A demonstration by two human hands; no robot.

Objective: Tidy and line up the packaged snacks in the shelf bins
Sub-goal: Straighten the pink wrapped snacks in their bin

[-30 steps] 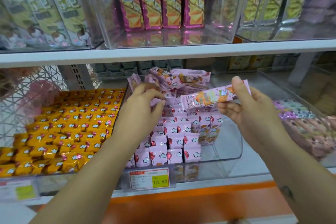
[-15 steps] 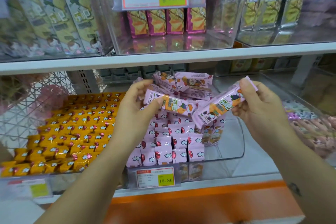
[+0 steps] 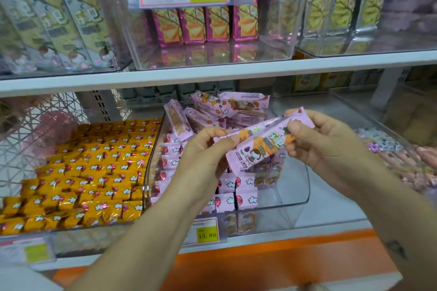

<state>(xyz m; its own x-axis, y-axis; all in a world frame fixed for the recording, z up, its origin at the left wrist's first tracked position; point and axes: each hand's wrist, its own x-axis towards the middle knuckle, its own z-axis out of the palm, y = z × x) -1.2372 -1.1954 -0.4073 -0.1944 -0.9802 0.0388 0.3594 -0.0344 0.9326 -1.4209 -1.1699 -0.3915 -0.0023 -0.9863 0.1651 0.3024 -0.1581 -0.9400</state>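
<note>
Presently, over the clear bin (image 3: 298, 197), whose bare gap lies at 4 o'clock of the lined-up rows (image 3: 246, 199), a pair of pink packets (image 3: 260, 146) slants from 8 to 2 o'clock, the left hand (image 3: 201, 158) pinching the low end, the right hand (image 3: 331, 146) the high end, nearer that gap.

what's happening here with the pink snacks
A person is sorting snacks at a shop shelf. The left hand and right hand each pinch an end of what look like two long pink packs, held together above the clear bin. In the bin, rows of pink packs stand lined up at the front left, and a loose pile lies at the back. Its right part holds none.
</note>
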